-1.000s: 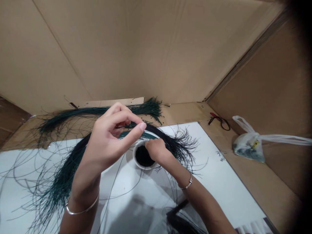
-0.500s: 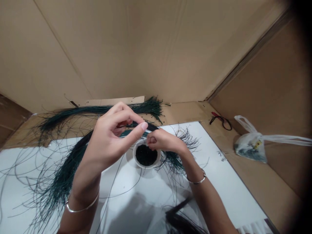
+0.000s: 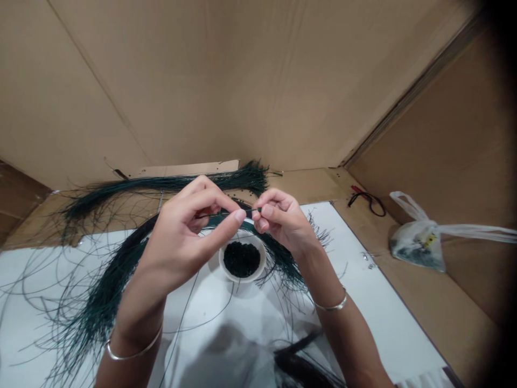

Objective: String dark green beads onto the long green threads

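Since the earlier frame, the right hand has moved up from the rim of the bowl to face the left hand, which stays almost in its place.

Nearest to me, at the bottom edge, I see a black bundle; I cannot tell on what it rests. Above it the two hands meet in the air. The left fingers are closed narrowly, thumb against index, apparently on a thin strand which crosses the small gap. The right fingers pinch a small dark piece, and this piece seems to be already at the strand. So I judge that one piece is picked up and about at its place, but whether it is fixed I cannot tell.

Just under the hands, the white bowl stands upright on the white surface. It still carries many dark pieces, so much of the supply remains unused. Behind it, a dark green bundle bends around the bowl. Farther, a second green bundle lies on the brown cardboard; which strands are finished, I cannot distinguish.
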`<state>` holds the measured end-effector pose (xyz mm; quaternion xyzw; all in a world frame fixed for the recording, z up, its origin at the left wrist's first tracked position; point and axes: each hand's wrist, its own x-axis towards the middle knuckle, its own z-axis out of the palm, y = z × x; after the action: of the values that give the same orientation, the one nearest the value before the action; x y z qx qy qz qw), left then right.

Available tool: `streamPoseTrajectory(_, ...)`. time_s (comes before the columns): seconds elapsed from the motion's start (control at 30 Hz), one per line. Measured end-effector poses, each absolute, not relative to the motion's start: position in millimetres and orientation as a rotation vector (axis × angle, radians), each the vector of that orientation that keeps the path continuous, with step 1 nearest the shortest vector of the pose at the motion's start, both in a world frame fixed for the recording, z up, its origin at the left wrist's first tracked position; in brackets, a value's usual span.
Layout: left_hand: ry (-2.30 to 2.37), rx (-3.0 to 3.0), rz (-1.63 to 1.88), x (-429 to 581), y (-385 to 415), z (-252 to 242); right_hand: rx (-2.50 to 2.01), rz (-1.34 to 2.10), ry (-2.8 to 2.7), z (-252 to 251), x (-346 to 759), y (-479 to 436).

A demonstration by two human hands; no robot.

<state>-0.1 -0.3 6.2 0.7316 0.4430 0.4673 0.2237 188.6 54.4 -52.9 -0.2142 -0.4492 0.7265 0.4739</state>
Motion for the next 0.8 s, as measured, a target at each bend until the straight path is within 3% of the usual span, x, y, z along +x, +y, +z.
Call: streamPoseTrajectory(0.8, 1.252, 2.030, 1.324, 3.8, 1.2, 1.4, -0.321, 1.713, -1.050, -47.0, 183.2, 46.7)
